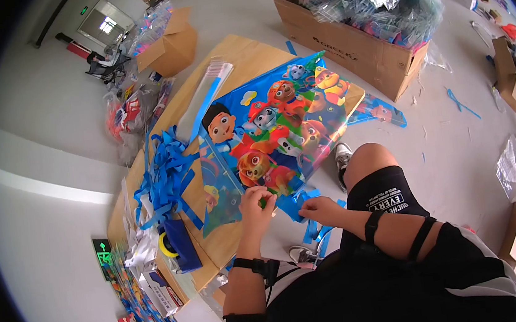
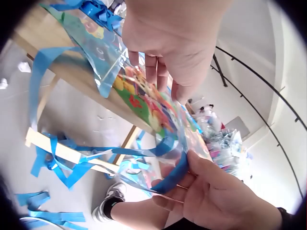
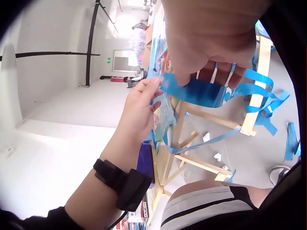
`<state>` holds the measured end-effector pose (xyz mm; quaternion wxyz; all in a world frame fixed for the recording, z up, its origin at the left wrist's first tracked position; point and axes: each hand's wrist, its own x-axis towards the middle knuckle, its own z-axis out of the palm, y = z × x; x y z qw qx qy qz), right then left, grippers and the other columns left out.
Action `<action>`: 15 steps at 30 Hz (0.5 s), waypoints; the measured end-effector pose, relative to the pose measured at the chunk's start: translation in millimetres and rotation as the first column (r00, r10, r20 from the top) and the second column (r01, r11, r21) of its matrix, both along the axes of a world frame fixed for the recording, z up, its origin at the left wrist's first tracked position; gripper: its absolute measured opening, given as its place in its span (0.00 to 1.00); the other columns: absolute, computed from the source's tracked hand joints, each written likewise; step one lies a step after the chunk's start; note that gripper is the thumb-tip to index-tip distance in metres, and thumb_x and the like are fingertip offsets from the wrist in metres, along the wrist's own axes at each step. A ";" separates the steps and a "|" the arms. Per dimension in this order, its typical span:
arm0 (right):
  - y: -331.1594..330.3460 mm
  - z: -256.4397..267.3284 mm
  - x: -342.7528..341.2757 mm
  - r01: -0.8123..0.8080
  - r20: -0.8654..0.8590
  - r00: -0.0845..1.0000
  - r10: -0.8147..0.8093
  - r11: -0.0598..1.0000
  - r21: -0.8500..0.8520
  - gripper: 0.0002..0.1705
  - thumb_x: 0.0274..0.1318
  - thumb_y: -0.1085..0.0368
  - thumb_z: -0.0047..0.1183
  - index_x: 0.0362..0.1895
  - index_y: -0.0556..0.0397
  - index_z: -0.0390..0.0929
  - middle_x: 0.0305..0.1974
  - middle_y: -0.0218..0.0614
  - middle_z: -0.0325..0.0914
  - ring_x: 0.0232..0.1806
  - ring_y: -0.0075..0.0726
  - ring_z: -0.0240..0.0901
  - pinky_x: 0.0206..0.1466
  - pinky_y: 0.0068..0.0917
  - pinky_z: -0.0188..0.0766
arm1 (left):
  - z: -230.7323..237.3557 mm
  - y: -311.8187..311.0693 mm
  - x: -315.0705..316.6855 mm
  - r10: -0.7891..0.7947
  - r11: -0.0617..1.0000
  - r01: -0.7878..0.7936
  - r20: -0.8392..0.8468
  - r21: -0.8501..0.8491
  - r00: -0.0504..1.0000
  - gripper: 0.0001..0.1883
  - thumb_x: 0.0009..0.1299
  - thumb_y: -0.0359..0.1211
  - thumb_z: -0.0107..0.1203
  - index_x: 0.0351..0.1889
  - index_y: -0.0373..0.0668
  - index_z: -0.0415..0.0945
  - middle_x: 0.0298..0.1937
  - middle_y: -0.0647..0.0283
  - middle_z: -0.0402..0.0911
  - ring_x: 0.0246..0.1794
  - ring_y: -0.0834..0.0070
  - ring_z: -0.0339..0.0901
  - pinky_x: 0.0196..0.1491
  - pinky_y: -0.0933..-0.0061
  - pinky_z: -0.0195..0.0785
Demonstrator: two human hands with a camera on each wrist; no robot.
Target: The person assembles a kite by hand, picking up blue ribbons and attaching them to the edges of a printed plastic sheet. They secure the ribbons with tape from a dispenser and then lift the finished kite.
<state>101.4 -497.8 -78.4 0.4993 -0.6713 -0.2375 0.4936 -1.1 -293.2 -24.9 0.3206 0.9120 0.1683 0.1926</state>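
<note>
Head view: printed plastic bags (image 1: 267, 129) cover the middle of the tabletop (image 1: 220, 248), a blue tangle (image 1: 169, 169) toward its wall-side edge. The left hand (image 1: 256, 211) is over the edge nearest the person; the right hand (image 1: 323, 210) is in open air past it, forearm angled inward.

Left wrist view: the right hand's thumb and fingers grip a blue strip (image 2: 173, 176) beyond that edge.

Right wrist view: the left hand pinches the strip's end — fingertips together, forearm rising — near the right hand's curled fingers.

Large brown cardboard box (image 1: 356, 52): "GREE", dark print. Black fabric shorts (image 1: 385, 195): "EVERY", white print. Green rectangular wall sign (image 1: 103, 253): arrow, running figure.
</note>
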 end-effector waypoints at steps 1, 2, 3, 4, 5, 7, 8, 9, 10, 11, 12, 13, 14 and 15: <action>0.9 0.4 1.7 0.000 0.047 0.999 0.000 1.000 0.001 0.16 0.65 0.53 0.60 0.41 0.54 0.84 0.31 0.34 0.81 0.33 0.27 0.75 0.40 0.30 0.71 | -6.0 4.0 3.6 -0.001 0.999 0.002 0.005 -0.040 1.000 0.08 0.63 0.31 0.68 0.33 0.39 0.80 0.45 0.58 0.81 0.48 0.59 0.79 0.51 0.63 0.71; 2.0 1.0 3.5 -0.005 0.095 0.996 0.004 1.000 0.001 0.16 0.64 0.53 0.60 0.40 0.54 0.84 0.31 0.35 0.81 0.33 0.29 0.75 0.40 0.31 0.72 | -12.0 6.8 5.0 -0.005 0.999 0.005 0.001 -0.042 1.000 0.08 0.63 0.31 0.68 0.33 0.39 0.80 0.45 0.58 0.81 0.48 0.59 0.79 0.51 0.63 0.71; 3.3 -0.7 4.4 -0.003 0.093 0.996 0.003 1.000 0.000 0.16 0.64 0.53 0.60 0.40 0.54 0.84 0.31 0.35 0.81 0.33 0.29 0.75 0.40 0.31 0.72 | -13.7 8.0 7.0 -0.001 0.999 -0.001 -0.043 -0.038 0.999 0.08 0.63 0.32 0.68 0.33 0.40 0.80 0.46 0.58 0.80 0.49 0.60 0.78 0.52 0.62 0.71; 4.9 -2.1 4.4 0.000 0.073 0.997 0.000 1.000 -0.011 0.16 0.64 0.53 0.60 0.40 0.54 0.84 0.32 0.36 0.81 0.34 0.30 0.76 0.40 0.32 0.72 | -15.5 9.3 9.0 0.005 0.999 -0.008 -0.086 -0.034 0.996 0.08 0.63 0.32 0.68 0.33 0.40 0.80 0.48 0.59 0.79 0.50 0.60 0.78 0.52 0.62 0.71; 6.3 -3.8 4.7 0.002 0.054 0.999 -0.001 1.000 -0.022 0.16 0.63 0.53 0.60 0.39 0.54 0.84 0.32 0.37 0.81 0.34 0.32 0.76 0.40 0.32 0.72 | -17.7 10.3 10.2 0.007 0.999 -0.010 -0.087 -0.035 0.996 0.08 0.63 0.32 0.68 0.33 0.40 0.80 0.48 0.59 0.79 0.50 0.60 0.78 0.52 0.62 0.71; 8.7 -6.9 7.0 -0.012 0.049 0.999 0.014 1.000 -0.029 0.16 0.63 0.53 0.60 0.39 0.54 0.83 0.32 0.37 0.81 0.34 0.32 0.76 0.40 0.32 0.72 | -18.7 10.2 12.2 0.014 1.000 -0.013 -0.101 0.008 0.995 0.08 0.63 0.32 0.69 0.33 0.40 0.80 0.51 0.60 0.77 0.51 0.61 0.77 0.53 0.63 0.70; 9.7 -8.8 7.9 -0.024 0.046 0.999 0.026 0.999 -0.035 0.16 0.63 0.53 0.61 0.38 0.54 0.83 0.32 0.38 0.82 0.34 0.33 0.76 0.40 0.33 0.72 | -19.8 9.8 13.2 0.018 1.000 -0.018 -0.106 0.006 0.994 0.08 0.63 0.32 0.69 0.33 0.40 0.80 0.51 0.60 0.77 0.51 0.61 0.77 0.53 0.63 0.70; 10.7 -10.4 8.6 -0.029 0.041 0.999 0.031 0.999 -0.036 0.16 0.63 0.53 0.61 0.38 0.54 0.83 0.32 0.38 0.82 0.34 0.33 0.76 0.40 0.33 0.72 | -21.1 9.3 13.6 0.049 0.998 -0.052 -0.119 -0.020 0.992 0.09 0.63 0.33 0.69 0.33 0.40 0.81 0.51 0.59 0.75 0.52 0.61 0.76 0.53 0.62 0.70; 11.7 -12.2 9.1 -0.027 0.028 0.999 0.028 0.999 -0.044 0.16 0.63 0.53 0.61 0.38 0.54 0.83 0.32 0.38 0.82 0.34 0.33 0.76 0.41 0.33 0.72 | -22.2 8.9 13.5 0.079 0.995 -0.086 -0.134 -0.044 0.988 0.09 0.63 0.33 0.69 0.32 0.40 0.81 0.52 0.59 0.74 0.52 0.60 0.75 0.53 0.62 0.69; 12.8 -13.8 9.6 -0.024 0.016 1.000 0.025 0.998 -0.051 0.16 0.63 0.53 0.61 0.38 0.54 0.83 0.33 0.38 0.82 0.34 0.34 0.77 0.41 0.33 0.72 | -22.9 9.3 13.4 0.083 0.995 -0.090 -0.138 -0.045 0.987 0.09 0.63 0.33 0.69 0.32 0.40 0.81 0.52 0.59 0.74 0.52 0.60 0.75 0.53 0.62 0.69; 13.5 -12.6 10.4 -0.028 0.013 1.000 0.029 0.998 -0.052 0.16 0.63 0.53 0.61 0.38 0.54 0.83 0.33 0.38 0.82 0.34 0.34 0.77 0.41 0.33 0.72 | -25.5 10.9 12.5 0.082 0.995 -0.088 -0.131 -0.046 0.988 0.09 0.63 0.34 0.69 0.32 0.40 0.81 0.52 0.58 0.73 0.53 0.60 0.75 0.54 0.62 0.69; 13.5 -11.4 11.2 -0.030 0.027 0.999 0.031 0.998 -0.055 0.16 0.63 0.53 0.61 0.38 0.54 0.83 0.33 0.39 0.82 0.34 0.35 0.77 0.41 0.34 0.72 | -28.2 12.3 11.6 0.081 0.995 -0.087 -0.123 -0.048 0.989 0.10 0.63 0.34 0.70 0.32 0.40 0.80 0.53 0.57 0.71 0.54 0.59 0.74 0.54 0.62 0.69; 13.6 -10.2 12.0 -0.031 0.042 0.999 0.034 0.998 -0.057 0.16 0.63 0.53 0.61 0.38 0.55 0.83 0.33 0.39 0.82 0.34 0.36 0.77 0.41 0.34 0.72 | -31.1 13.7 10.8 0.084 0.995 -0.091 -0.125 -0.051 0.989 0.10 0.63 0.34 0.70 0.32 0.40 0.80 0.53 0.57 0.71 0.54 0.59 0.74 0.54 0.62 0.69; 13.9 -11.9 11.9 -0.035 0.041 0.998 0.037 0.998 -0.060 0.16 0.63 0.53 0.61 0.38 0.55 0.83 0.33 0.39 0.82 0.34 0.36 0.77 0.41 0.34 0.72 | -33.0 15.0 10.5 0.081 0.996 -0.085 -0.101 -0.028 0.992 0.10 0.63 0.35 0.70 0.32 0.42 0.81 0.53 0.59 0.72 0.54 0.60 0.74 0.53 0.61 0.69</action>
